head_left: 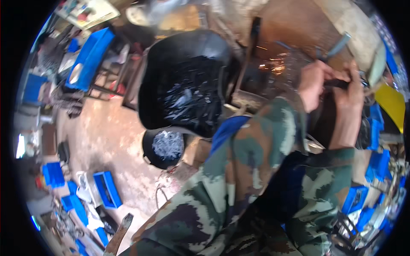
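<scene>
My left hand (313, 85) and my right hand (349, 91) are close together at the upper right, both closed. Between them shows part of a small dark piece, too blurred and covered to name. Orange sparks (275, 66) fly just left of my left hand, over a rusty brown work surface (294, 25). A blue-grey bar like a handle (338, 45) sticks out just beyond my fingers. To the left of my left arm stands a large black tub (147, 81) with many thin metal strips (188, 100) inside.
A small black bucket (147, 149) holding shiny silvery pieces (168, 145) stands below the tub. Blue bins (107, 190) sit on the floor at the left, and another blue bin (92, 59) rests on a stand. More blue bins (355, 199) and a yellow panel (390, 106) are at the right.
</scene>
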Action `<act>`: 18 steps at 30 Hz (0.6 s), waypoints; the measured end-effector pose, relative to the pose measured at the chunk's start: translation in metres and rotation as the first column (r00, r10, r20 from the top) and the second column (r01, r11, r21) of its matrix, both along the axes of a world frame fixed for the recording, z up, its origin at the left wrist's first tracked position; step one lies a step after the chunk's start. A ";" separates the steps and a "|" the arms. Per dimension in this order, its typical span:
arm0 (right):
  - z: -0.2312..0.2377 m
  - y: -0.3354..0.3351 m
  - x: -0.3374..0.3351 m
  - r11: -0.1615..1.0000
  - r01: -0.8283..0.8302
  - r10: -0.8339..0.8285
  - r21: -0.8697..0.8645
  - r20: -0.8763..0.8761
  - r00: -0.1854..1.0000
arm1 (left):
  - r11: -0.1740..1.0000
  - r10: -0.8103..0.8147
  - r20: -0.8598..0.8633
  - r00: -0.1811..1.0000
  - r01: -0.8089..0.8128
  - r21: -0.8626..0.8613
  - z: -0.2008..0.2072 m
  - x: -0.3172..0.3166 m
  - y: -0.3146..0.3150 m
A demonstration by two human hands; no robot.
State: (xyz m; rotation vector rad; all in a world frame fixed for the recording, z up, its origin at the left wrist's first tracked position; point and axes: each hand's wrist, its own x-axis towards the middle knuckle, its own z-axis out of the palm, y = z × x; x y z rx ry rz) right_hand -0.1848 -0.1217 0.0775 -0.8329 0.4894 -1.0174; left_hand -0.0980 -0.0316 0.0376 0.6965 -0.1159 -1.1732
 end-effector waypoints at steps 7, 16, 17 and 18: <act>0.002 0.064 0.033 0.993 0.119 -0.118 -0.017 0.069 0.991 | 0.915 -0.111 -0.358 0.927 -0.046 -0.401 0.001 0.012 0.021; 0.019 0.090 0.006 0.986 0.138 -0.122 -0.092 0.164 0.979 | 0.956 -0.038 -0.040 0.998 0.024 -0.293 0.013 -0.013 0.034; 0.023 0.088 -0.005 0.989 0.088 -0.077 -0.117 0.096 0.992 | 0.961 -0.050 0.042 0.998 0.060 -0.269 0.012 -0.013 0.033; 0.024 0.088 -0.015 0.990 0.036 -0.033 -0.135 0.025 0.999 | 0.957 -0.069 0.036 0.997 0.077 -0.280 0.010 -0.013 0.032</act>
